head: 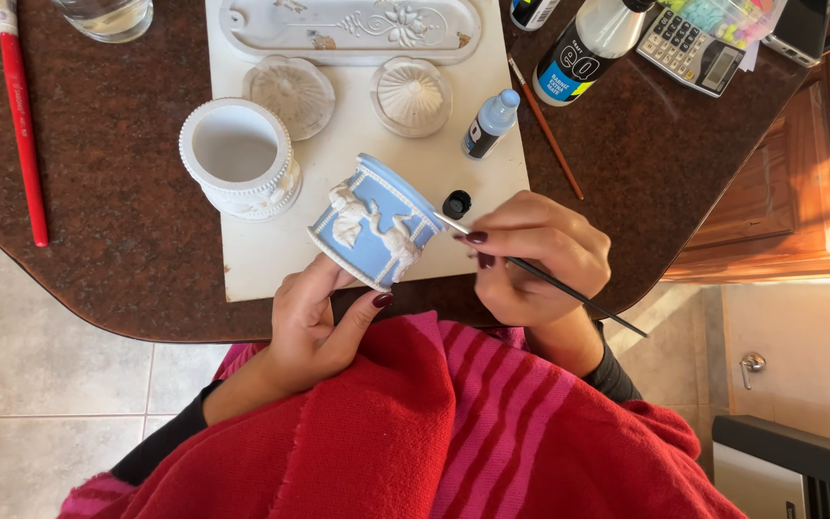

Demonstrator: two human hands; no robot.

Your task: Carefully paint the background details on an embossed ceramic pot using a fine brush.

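Left hand (314, 322) cradles a blue-and-white relief pot (377, 234), tilted, above the tabletop (117, 202) edge. Right hand (530, 259), its grip pinched on a fine paintbrush (549, 280), lies just right; the brush's long axis points left, tip at the pot's rim.

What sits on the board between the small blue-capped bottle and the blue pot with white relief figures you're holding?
In the head view, a small black cap lies on the white board between the small blue-capped bottle and the blue relief pot.

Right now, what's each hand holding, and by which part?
Left hand grips the blue pot by its base; right hand pinches the brush near mid-handle.
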